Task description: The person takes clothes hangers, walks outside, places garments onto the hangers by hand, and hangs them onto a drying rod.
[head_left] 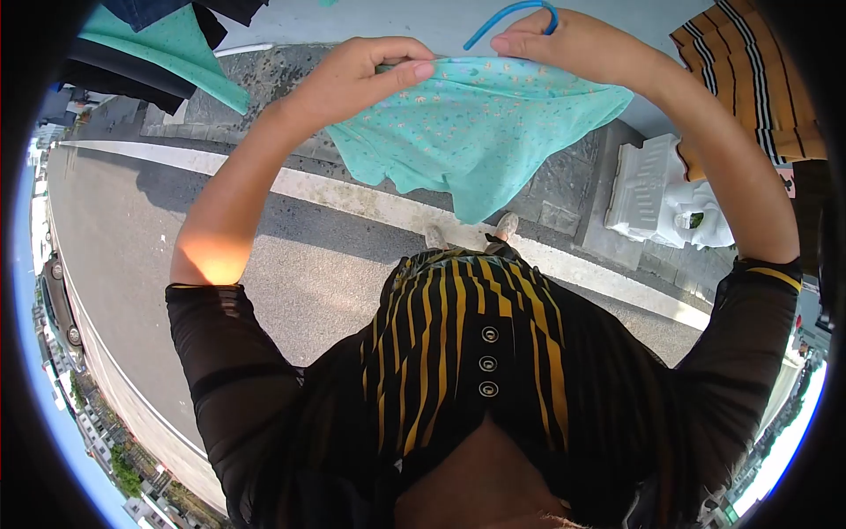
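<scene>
A mint-green cloth (pixel 480 132) with a small print hangs down between my two hands. My left hand (pixel 361 78) pinches its upper edge at the left, thumb and fingers pressed together. At the upper right, my right hand (pixel 564 42) is closed with the thumb at the cloth's top edge. A blue curved hanger piece (pixel 502 19) loops out of my right hand, and its far end points left above the cloth. How much of the blue piece lies inside the hand is hidden.
More mint cloth (pixel 176 44) and dark clothes (pixel 123 70) hang at the upper left. An orange striped garment (pixel 749 79) hangs at the upper right, above a white balustrade piece (pixel 661 189). Below are a white kerb line (pixel 344 196), grey road (pixel 308 264) and my feet.
</scene>
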`<action>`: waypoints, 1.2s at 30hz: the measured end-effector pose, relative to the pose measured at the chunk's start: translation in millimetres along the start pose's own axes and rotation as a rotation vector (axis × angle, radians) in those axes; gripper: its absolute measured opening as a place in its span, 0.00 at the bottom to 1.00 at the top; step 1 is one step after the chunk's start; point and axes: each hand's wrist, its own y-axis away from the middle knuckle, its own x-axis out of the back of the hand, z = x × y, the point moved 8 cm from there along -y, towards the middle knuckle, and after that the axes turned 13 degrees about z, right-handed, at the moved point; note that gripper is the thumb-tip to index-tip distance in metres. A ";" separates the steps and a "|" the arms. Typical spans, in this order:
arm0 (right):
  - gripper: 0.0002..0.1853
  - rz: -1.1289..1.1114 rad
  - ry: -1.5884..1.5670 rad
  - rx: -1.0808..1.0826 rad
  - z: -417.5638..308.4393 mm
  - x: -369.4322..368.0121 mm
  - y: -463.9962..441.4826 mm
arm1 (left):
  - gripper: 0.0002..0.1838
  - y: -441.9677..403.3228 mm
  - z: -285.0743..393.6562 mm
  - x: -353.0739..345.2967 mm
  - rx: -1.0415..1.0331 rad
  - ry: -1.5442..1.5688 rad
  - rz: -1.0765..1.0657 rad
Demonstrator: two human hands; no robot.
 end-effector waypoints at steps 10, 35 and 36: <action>0.18 0.044 0.079 0.010 -11.2 32.8 8.3 | 0.16 -10.4 10.2 23.3 -0.433 -0.423 0.201; 0.19 0.433 -0.426 0.152 0.3 71.1 35.4 | 0.08 -28.8 46.2 16.5 -0.300 -0.332 0.515; 0.21 0.398 -0.388 0.216 -5.2 71.1 50.4 | 0.07 -27.3 50.2 20.0 -0.311 -0.306 0.543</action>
